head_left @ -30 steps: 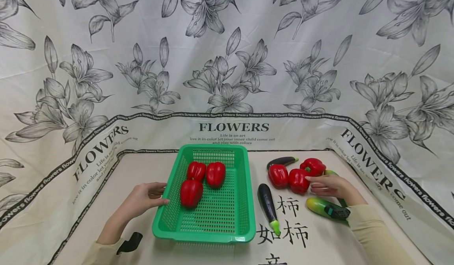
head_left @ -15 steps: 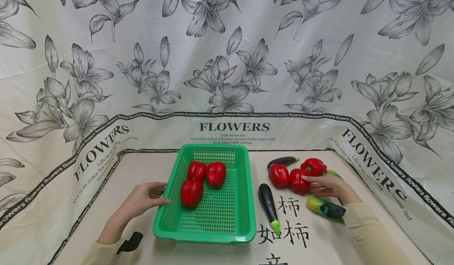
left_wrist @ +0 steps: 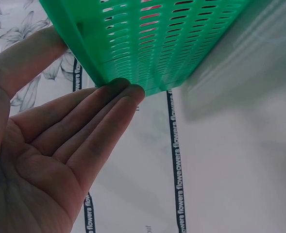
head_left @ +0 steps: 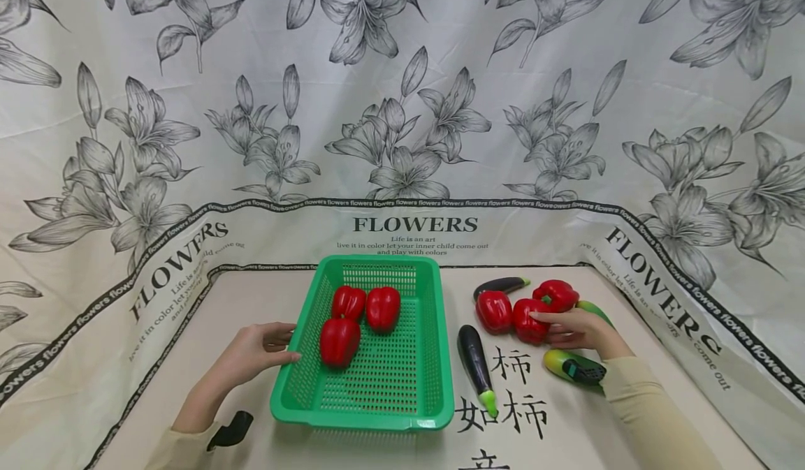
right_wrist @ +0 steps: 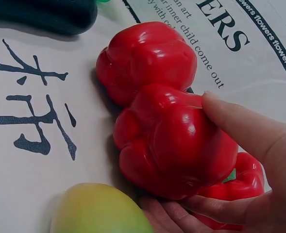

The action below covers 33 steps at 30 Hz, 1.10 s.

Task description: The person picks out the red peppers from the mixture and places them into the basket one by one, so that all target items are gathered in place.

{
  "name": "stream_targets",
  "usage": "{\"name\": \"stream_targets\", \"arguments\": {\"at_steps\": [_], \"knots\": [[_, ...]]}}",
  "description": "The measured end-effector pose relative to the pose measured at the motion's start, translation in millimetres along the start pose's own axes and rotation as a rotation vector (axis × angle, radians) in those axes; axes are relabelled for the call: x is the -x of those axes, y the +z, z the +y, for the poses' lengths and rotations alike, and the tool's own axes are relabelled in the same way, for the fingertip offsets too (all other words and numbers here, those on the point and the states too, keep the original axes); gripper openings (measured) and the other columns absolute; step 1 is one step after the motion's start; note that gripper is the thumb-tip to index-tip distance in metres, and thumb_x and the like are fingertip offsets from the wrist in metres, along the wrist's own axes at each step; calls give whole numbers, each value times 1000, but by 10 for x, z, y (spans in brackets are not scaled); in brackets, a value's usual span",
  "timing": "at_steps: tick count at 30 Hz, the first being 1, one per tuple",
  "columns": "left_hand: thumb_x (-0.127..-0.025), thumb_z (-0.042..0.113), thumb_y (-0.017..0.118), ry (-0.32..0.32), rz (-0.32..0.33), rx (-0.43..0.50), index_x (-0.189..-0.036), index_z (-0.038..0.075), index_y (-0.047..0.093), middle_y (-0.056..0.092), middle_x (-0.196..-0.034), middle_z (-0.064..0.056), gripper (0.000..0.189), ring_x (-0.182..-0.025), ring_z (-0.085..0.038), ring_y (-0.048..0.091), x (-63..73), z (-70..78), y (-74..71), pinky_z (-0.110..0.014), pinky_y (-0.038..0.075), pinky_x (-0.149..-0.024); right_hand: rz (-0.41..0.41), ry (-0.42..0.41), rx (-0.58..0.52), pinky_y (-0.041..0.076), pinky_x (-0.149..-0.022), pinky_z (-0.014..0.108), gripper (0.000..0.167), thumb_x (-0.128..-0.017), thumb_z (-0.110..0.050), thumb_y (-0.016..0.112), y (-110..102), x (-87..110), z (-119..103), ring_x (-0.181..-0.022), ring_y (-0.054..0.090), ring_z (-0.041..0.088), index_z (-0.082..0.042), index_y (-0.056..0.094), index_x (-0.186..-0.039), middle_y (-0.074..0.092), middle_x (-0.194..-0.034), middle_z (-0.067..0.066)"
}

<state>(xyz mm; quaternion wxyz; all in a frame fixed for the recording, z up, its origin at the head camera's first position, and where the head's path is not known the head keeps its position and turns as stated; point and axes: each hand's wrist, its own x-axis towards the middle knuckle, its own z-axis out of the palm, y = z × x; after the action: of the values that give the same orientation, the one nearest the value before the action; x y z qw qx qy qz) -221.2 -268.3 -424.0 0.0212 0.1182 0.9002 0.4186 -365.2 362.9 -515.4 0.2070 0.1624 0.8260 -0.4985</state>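
My right hand (head_left: 581, 330) holds a glossy red bell pepper (head_left: 528, 325) at the right of the table. In the right wrist view its thumb lies on the upper side of that pepper (right_wrist: 191, 141), with fingers beneath. Two more red bell peppers touch or overlap it: one to its left (head_left: 493, 313), one behind (head_left: 556, 295). My left hand (head_left: 248, 355) is at the left side of a green plastic basket (head_left: 361, 422). In the left wrist view, its straight fingers touch the basket's slotted wall (left_wrist: 147, 53). Three red bell peppers (head_left: 340, 343) lie inside the basket.
A dark eggplant (head_left: 474, 365) lies right of the basket, and another eggplant (head_left: 499, 287) lies behind the peppers. A yellow-green oblong fruit (head_left: 556, 363) sits below my right hand, with a green one (head_left: 594, 308) beyond. Flower-printed cloth (head_left: 415, 236) hangs behind the table.
My right hand has shifted slightly left, its thumb now further over the red bell pepper. The left hand and basket stay put.
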Motion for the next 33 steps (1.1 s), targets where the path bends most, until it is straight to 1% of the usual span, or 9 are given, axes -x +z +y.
{"name": "stream_targets", "arguments": {"at_steps": [4, 8, 9, 14, 15, 21, 22, 26, 33], "knots": [[-77, 30, 79, -4, -2, 0, -126, -2, 58, 66, -116, -17, 62, -101, -31, 67, 4, 5, -5, -36, 58, -80, -4, 8, 4, 59, -80, 39, 115, -71, -60, 73, 61, 92, -69, -93, 66, 30, 13, 18, -142, 49, -125, 32], [-77, 30, 78, -3, -4, -1, -126, -2, 57, 66, -116, -17, 62, -101, -31, 67, 5, 8, -1, -36, 58, -81, -15, 7, -11, 58, -80, 39, 116, -73, -58, 74, 122, 347, -207, -95, 64, 33, 15, 15, -141, 44, -127, 35], [-77, 30, 78, -3, -3, -1, -126, -2, 57, 66, -116, -17, 62, -101, -31, 67, 4, 9, 0, -36, 58, -81, -5, 17, -22, 59, -79, 39, 116, -71, -57, 75, 137, 408, -244, -94, 64, 32, 14, 17, -141, 45, -127, 35], [-77, 29, 78, -3, -2, -3, -126, -2, 58, 66, -116, -17, 61, -101, -30, 67, 4, 9, 0, -37, 58, -81, -21, 4, -29, 57, -85, 42, 108, -78, -48, 74, 196, 726, -433, -99, 62, 37, 17, 14, -141, 45, -125, 36], [-77, 29, 78, -2, -3, -3, -126, -2, 58, 66, -116, -17, 61, -101, -30, 67, 5, 7, 0, -36, 58, -81, -21, 3, -34, 57, -85, 41, 111, -76, -48, 76, 202, 756, -450, -98, 63, 36, 17, 14, -141, 46, -123, 35], [-77, 30, 78, -1, -4, 2, -126, -2, 58, 66, -116, -17, 61, -102, -31, 67, 9, -1, 3, -36, 58, -81, -18, 21, -82, 58, -81, 41, 118, -70, -47, 81, 173, 569, -353, -90, 65, 31, 15, 12, -142, 46, -121, 34], [-77, 30, 78, -2, -4, 2, -126, -2, 58, 66, -116, -17, 61, -102, -31, 66, 9, 0, 4, -36, 58, -81, -16, 31, -93, 58, -81, 41, 114, -73, -45, 80, 175, 562, -354, -91, 65, 31, 13, 12, -143, 46, -123, 34], [-77, 30, 78, -4, -3, -2, -126, -2, 58, 66, -116, -17, 61, -101, -31, 67, 9, 7, 2, -36, 58, -81, -37, 32, -101, 57, -85, 42, 106, -78, -38, 77, 213, 734, -464, -97, 62, 35, 15, 11, -142, 42, -125, 35], [-77, 31, 78, 1, -2, -5, -126, -1, 58, 66, -117, -18, 62, -101, -30, 67, 12, 7, -1, -36, 58, -80, -60, 62, -155, 57, -85, 39, 105, -77, -33, 78, 225, 787, -501, -93, 62, 31, 12, 10, -143, 41, -124, 32]]}}
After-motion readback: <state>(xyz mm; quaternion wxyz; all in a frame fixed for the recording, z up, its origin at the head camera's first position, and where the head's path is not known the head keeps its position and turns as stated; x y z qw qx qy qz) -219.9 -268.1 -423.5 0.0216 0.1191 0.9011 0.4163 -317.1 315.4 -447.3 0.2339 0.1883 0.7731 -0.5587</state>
